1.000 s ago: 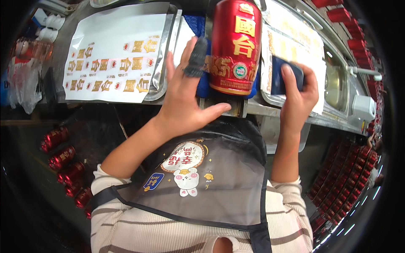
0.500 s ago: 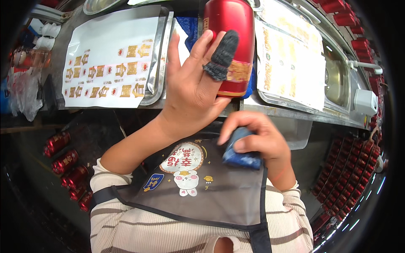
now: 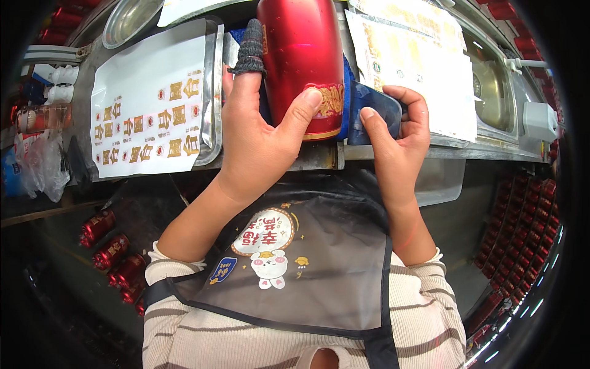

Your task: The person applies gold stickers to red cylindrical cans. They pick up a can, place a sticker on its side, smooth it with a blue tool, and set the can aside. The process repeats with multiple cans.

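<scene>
A shiny red bottle [image 3: 304, 55] lies on the bench with its base toward me and a gold decal [image 3: 332, 101] near that end. My left hand [image 3: 261, 123] grips its left side, the thumb resting at the decal's edge and one finger wearing a dark knitted finger cover [image 3: 251, 52]. Between thumb and fingers, my right hand [image 3: 399, 129] pinches a thin dark-blue scraper [image 3: 375, 111], whose edge is close against the bottle's right side. Whether it touches the bottle I cannot tell. Blue cloth [image 3: 347, 74] shows beneath the bottle.
Left of the bottle, a sheet of gold decals [image 3: 147, 123] lies on a metal tray [image 3: 215, 92]. More decal sheets [image 3: 430, 92] lie to the right, beside a metal sink [image 3: 491, 98]. Red bottles stand below at the left [image 3: 110, 252] and in rows at the right [image 3: 516, 227].
My right hand has risen from the apron to the bottle's right side with the scraper. The left hand has turned from lying across the bottle to gripping its left side. The view has shifted slightly.
</scene>
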`<action>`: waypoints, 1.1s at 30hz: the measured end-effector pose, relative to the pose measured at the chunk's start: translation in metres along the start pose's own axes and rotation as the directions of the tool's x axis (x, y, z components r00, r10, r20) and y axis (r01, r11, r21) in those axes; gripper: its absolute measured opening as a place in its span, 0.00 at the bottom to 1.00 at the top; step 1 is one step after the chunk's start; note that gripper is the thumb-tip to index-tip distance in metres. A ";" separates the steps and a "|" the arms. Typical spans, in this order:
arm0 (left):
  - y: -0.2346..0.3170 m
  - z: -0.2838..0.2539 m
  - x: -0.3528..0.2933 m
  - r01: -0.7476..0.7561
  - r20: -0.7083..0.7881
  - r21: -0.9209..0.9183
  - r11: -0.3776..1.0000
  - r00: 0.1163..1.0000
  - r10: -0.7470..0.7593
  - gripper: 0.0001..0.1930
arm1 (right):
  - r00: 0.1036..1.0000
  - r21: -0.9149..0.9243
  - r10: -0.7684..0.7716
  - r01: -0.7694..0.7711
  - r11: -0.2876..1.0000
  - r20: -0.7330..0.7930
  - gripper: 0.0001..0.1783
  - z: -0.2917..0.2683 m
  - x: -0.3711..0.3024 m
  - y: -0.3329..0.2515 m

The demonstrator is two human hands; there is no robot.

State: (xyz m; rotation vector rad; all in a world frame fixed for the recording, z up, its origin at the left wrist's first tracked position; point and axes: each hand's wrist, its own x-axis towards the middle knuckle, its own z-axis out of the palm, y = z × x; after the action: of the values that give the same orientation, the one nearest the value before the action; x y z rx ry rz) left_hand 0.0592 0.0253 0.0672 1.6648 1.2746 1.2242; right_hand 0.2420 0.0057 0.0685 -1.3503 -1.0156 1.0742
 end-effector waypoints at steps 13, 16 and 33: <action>0.003 0.000 -0.001 0.011 -0.010 0.123 0.992 1.000 -0.010 0.36 | 0.992 -0.127 -0.120 0.122 0.984 0.025 0.17 0.013 -0.012 0.003; 0.004 -0.003 0.000 0.021 0.027 0.160 0.987 0.999 -0.025 0.39 | 0.959 -0.224 -0.283 0.278 0.934 0.012 0.16 0.014 -0.013 0.010; 0.001 -0.042 -0.015 0.168 -0.044 -0.387 0.907 0.979 -0.200 0.41 | 0.416 -0.229 -0.708 0.909 0.349 0.571 0.22 0.027 0.005 -0.022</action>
State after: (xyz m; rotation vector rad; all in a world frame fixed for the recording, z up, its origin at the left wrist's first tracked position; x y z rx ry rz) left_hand 0.0186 0.0096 0.0774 1.1983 1.1249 1.3362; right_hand 0.2172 0.0174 0.0898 -0.7344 -2.1231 0.2087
